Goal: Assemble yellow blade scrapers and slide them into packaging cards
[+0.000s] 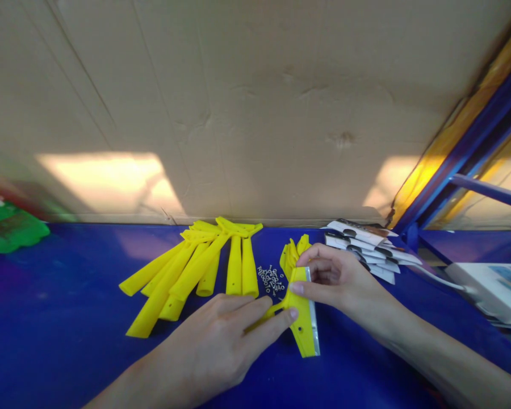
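Note:
A yellow plastic scraper with a thin silvery strip, seemingly its blade, along its right edge is between my hands. My left hand is closed round its handle, which is mostly hidden, with a finger pressed to the wide head. Pinching the upper end of the head from the right, my right hand has its thumb on the yellow face. Several yellow tubular scraper handles lie in a fanned pile left of centre. Small screws and nuts are heaped beside them. Behind the scraper stand several yellow plastic head pieces.
White and black flat packets are stacked at the back right. A white box with a cable lies farther right, near a blue metal frame. A green bag sits at far left. Cardboard walls off the blue table's back.

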`<action>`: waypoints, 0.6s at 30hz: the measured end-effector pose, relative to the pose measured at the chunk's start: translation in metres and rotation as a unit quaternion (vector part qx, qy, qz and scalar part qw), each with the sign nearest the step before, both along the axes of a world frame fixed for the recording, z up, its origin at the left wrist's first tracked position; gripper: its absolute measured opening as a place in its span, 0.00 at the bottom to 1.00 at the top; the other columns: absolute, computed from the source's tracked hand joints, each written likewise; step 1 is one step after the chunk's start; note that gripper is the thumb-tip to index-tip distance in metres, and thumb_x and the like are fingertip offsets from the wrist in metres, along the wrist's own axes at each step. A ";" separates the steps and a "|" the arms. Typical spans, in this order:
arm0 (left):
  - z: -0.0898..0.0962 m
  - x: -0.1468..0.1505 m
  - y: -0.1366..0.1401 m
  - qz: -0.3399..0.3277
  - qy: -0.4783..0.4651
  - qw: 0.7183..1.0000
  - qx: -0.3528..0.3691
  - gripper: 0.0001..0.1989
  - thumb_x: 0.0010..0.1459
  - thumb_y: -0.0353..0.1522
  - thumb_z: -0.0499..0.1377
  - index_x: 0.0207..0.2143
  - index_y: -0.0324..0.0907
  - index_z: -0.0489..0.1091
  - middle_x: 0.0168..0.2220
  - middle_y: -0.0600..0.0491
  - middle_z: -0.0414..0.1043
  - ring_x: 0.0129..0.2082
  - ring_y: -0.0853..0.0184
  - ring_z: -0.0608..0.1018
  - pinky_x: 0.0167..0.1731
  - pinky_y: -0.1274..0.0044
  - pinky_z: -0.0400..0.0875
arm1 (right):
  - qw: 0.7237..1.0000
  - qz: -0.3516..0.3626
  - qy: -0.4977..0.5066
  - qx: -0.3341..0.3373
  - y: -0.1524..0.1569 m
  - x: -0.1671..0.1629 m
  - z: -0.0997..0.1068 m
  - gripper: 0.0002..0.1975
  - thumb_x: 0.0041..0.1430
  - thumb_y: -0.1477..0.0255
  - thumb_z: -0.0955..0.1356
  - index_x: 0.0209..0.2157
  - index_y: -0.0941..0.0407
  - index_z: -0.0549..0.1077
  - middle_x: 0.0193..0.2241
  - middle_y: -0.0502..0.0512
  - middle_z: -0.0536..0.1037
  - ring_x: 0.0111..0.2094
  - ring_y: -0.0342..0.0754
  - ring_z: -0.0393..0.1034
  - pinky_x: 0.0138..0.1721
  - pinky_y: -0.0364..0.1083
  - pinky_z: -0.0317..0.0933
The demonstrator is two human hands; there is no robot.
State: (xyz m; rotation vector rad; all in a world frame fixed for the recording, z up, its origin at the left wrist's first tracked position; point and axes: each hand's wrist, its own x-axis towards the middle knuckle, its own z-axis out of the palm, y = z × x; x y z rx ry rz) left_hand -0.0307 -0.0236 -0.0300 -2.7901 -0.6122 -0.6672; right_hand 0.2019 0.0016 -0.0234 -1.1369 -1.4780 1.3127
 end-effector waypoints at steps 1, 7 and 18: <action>0.000 -0.001 0.000 0.002 0.003 1.000 -0.002 0.19 0.75 0.26 0.44 0.53 0.39 0.73 0.37 0.48 0.83 0.28 0.63 0.84 0.25 0.72 0.81 | 1.000 0.000 -0.004 -0.002 0.000 0.000 0.000 0.20 0.45 0.60 0.82 0.33 0.54 0.74 0.24 0.44 0.74 0.25 0.42 0.67 0.29 0.43 0.62; -0.002 -0.020 0.011 0.034 -0.013 0.998 -0.054 0.16 0.73 0.29 0.52 0.56 0.43 0.75 0.39 0.49 0.83 0.30 0.67 0.84 0.33 0.76 0.82 | 0.982 -0.023 -0.140 0.122 0.013 0.014 -0.003 0.09 0.66 0.64 0.68 0.37 0.54 0.78 0.30 0.54 0.82 0.31 0.49 0.75 0.33 0.48 0.68; 0.003 -0.038 0.024 0.084 0.027 0.986 -0.141 0.18 0.73 0.29 0.52 0.58 0.44 0.76 0.41 0.49 0.84 0.34 0.62 0.85 0.36 0.73 0.81 | 0.801 0.103 -0.462 0.367 0.002 0.014 -0.018 0.16 0.69 0.75 0.67 0.55 0.57 0.79 0.48 0.64 0.76 0.50 0.60 0.70 0.53 0.62 0.69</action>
